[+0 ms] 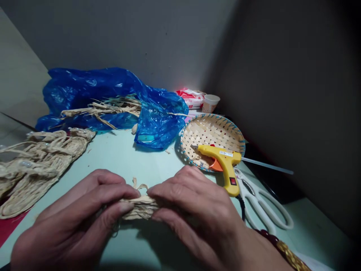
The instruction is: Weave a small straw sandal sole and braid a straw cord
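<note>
Between my two hands is a small piece of braided straw (141,209), pale and layered, with a loose curled strand rising from its top edge. My left hand (87,210) pinches its left end between thumb and fingers. At the other end, my right hand (194,207) grips it the same way, fingers on top and thumb below. Both hands hide much of the piece, and it is held above the pale green table (124,150). A bracelet (290,254) shows at my right wrist.
Braided straw sandals (53,165) with beads lie at left. Behind, a blue plastic bag (93,82) holds dry straw strips (113,107). A yellow glue gun (228,162) rests on a woven basket (194,130); white-handled scissors (276,210), a paper cup (210,103) and a red-white packet (193,99) are nearby.
</note>
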### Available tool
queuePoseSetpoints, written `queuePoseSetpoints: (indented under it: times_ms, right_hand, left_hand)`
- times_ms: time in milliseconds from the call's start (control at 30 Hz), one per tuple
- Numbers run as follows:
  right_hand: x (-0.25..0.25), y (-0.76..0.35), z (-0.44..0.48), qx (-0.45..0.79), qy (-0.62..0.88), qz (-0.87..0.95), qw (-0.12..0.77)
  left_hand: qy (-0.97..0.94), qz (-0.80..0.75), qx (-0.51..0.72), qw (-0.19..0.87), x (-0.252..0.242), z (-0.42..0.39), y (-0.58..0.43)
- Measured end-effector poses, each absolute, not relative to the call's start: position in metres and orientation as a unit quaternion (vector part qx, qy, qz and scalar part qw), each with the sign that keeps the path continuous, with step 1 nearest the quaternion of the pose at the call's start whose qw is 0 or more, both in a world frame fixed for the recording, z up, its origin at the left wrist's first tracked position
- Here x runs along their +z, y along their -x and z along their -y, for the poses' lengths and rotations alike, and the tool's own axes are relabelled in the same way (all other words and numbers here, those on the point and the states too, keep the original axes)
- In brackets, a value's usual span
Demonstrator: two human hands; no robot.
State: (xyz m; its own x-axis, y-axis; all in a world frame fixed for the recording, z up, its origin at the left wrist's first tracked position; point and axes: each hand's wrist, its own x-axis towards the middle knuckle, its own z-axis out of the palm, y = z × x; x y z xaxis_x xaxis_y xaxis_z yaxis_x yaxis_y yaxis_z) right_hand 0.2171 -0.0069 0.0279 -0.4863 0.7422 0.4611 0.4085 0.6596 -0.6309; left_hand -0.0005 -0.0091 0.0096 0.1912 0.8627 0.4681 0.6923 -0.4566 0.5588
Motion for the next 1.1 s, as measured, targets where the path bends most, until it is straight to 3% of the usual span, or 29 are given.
queuePoseSetpoints:
  times_ms: [167, 500, 800, 1100]
  right_hand:
    - [0.017, -0.21, 0.011, 0.163, 0.33, 0.843, 0.393]
    - [0.014, -0.205, 0.011, 0.324, 0.405, 0.733, 0.44]
    - [0.019, -0.207, 0.012, 0.447, 0.47, 0.657, 0.385]
    - [0.02, -0.208, 0.007, 0.568, 0.458, 0.589, 0.346]
  left_hand:
    - [-0.752, -0.521, 0.367, 0.167, 0.012, 0.008, 0.002]
    - [-0.747, -0.491, 0.387, 0.225, 0.01, 0.005, -0.006]
    - [-0.745, -0.509, 0.376, 0.212, 0.01, 0.0, 0.003]
    - [-0.673, -0.568, 0.349, 0.321, 0.023, -0.005, 0.003]
